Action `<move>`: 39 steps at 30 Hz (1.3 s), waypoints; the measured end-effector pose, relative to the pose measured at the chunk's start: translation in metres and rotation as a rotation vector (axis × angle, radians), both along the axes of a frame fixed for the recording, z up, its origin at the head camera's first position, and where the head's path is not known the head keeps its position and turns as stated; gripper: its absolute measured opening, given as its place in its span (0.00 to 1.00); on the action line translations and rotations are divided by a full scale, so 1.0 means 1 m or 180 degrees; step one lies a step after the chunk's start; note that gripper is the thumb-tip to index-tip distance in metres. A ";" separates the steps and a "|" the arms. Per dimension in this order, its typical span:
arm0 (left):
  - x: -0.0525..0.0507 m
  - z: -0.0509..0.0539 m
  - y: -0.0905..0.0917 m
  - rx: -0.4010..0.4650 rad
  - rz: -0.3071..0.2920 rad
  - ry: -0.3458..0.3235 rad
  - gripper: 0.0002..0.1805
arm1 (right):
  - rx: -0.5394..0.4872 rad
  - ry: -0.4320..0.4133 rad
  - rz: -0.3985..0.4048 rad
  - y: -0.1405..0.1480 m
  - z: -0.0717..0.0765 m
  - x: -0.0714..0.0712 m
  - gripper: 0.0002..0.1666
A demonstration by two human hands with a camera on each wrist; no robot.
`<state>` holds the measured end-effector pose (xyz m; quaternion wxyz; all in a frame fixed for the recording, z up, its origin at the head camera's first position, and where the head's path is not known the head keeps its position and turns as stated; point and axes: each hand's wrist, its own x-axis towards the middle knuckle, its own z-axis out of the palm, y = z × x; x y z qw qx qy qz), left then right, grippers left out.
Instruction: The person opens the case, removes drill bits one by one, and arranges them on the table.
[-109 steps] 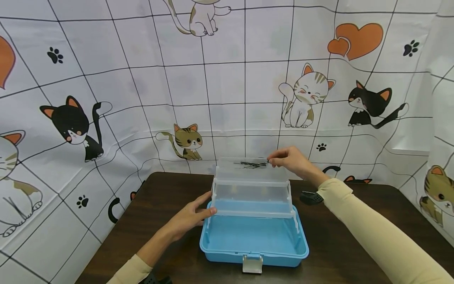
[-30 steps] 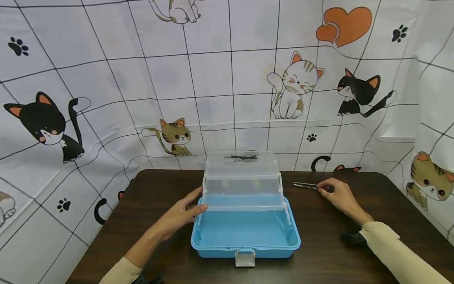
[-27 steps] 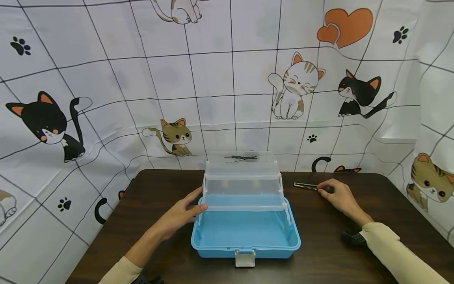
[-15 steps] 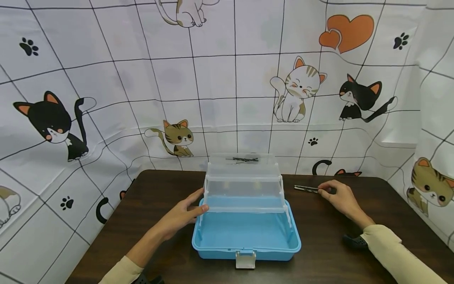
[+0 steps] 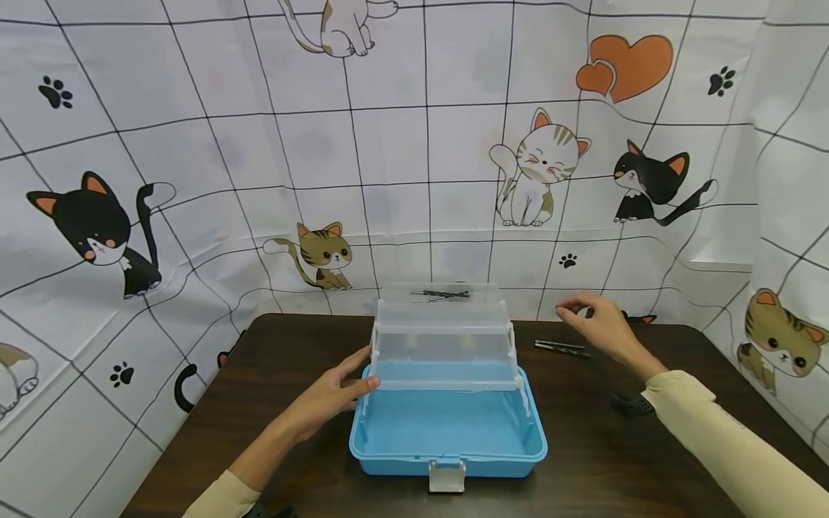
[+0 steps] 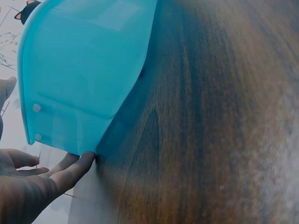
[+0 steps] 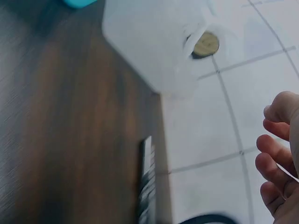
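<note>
Head view: blue box (image 5: pixel 388 466), top tray (image 5: pixel 443 314) holding what seem drill bits (image 5: pixel 447 293).

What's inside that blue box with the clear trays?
In the blue toolbox, the top tray holds what look like thin, dark drill bits. The front of the base shows only blue plastic; its rear sits behind the cloudy lower tray, so I can't tell what's there.
</note>
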<state>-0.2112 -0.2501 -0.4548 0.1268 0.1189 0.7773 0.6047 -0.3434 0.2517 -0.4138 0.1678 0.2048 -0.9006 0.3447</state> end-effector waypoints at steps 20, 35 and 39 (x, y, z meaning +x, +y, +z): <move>0.000 -0.004 -0.001 -0.0054 -0.0028 -0.0017 0.42 | 0.0003 -0.0366 0.0966 -0.134 0.059 -0.032 0.20; 0.002 0.000 -0.001 -0.0035 0.0008 0.0013 0.44 | 0.0697 -0.0338 0.0944 -0.180 0.061 -0.038 0.10; 0.002 0.000 -0.002 -0.0034 0.0012 0.0025 0.44 | 0.0854 -0.0215 0.0961 -0.186 0.063 -0.036 0.08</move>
